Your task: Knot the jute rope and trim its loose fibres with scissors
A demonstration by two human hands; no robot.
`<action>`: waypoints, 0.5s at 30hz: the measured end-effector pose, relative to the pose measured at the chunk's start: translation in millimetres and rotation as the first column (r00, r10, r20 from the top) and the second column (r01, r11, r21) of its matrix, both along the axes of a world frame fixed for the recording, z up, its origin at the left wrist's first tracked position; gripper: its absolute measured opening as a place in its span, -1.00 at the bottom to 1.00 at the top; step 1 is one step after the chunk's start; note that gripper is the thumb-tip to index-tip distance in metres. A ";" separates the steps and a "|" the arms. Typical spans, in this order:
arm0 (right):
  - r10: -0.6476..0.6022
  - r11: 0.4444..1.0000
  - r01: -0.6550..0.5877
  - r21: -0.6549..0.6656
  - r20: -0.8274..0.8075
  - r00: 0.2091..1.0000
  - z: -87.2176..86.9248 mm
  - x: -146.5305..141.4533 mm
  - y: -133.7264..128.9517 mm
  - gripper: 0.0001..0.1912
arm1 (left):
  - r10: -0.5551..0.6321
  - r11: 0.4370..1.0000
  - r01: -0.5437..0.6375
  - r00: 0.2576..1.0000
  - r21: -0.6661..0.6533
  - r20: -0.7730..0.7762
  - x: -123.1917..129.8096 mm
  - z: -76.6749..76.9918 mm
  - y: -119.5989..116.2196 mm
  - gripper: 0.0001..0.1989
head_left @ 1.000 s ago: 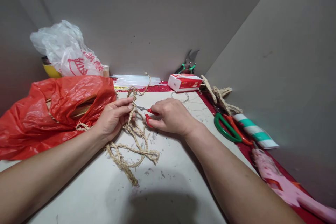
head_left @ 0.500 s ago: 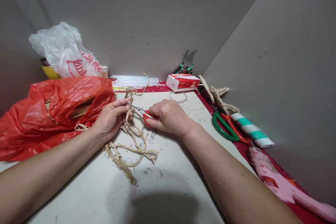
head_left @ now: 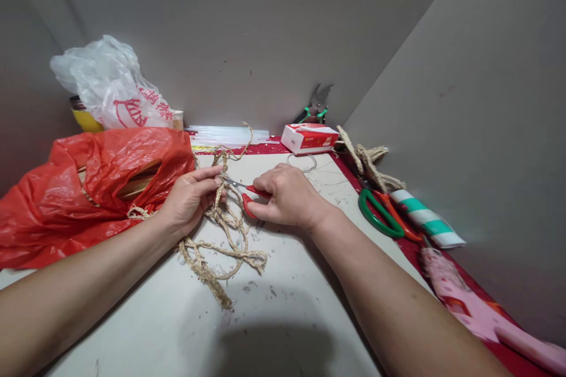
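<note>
My left hand [head_left: 191, 195] pinches a braided straw cord [head_left: 232, 221] between thumb and fingers, above the board. My right hand [head_left: 285, 195] grips a small pair of scissors [head_left: 247, 193] by its red handles. The handles are spread, and the blades point left at the cord, right beside my left fingertips. Whether the blades touch the cord's strands is too small to tell. The rest of the cord hangs in loops and lies on the white board [head_left: 145, 318], with a thicker end toward me.
A red plastic bag [head_left: 110, 188] lies at left, a white plastic bag [head_left: 106, 82] behind it. Clear sticks [head_left: 230, 135], a red-and-white box [head_left: 309, 138] and pruning shears [head_left: 317, 103] line the back. Green-handled scissors [head_left: 380, 215], a striped roll [head_left: 427, 218] and a pink glue gun [head_left: 473, 312] lie right.
The scissors' handles have spread wider apart in my right hand. My left hand keeps its hold on the cord. The whole view has shifted very slightly.
</note>
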State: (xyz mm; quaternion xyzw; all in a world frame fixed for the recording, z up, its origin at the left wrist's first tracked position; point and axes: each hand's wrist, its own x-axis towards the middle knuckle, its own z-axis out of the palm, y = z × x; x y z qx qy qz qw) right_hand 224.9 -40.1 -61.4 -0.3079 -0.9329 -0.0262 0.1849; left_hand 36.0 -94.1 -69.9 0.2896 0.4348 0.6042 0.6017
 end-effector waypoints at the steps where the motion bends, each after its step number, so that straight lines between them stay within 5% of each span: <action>1: 0.005 1.000 -0.005 -0.001 -0.010 1.000 -0.6 0.1 0.2 -0.73 | 0.002 1.000 -0.002 1.000 -0.004 0.001 -0.2 0.1 0.1 -0.71; 15: 0.048 0.994 -0.056 -0.098 -0.088 0.995 0.1 2.3 1.4 -0.72 | -0.016 1.000 0.015 0.999 0.018 0.031 -0.6 2.7 0.4 -0.77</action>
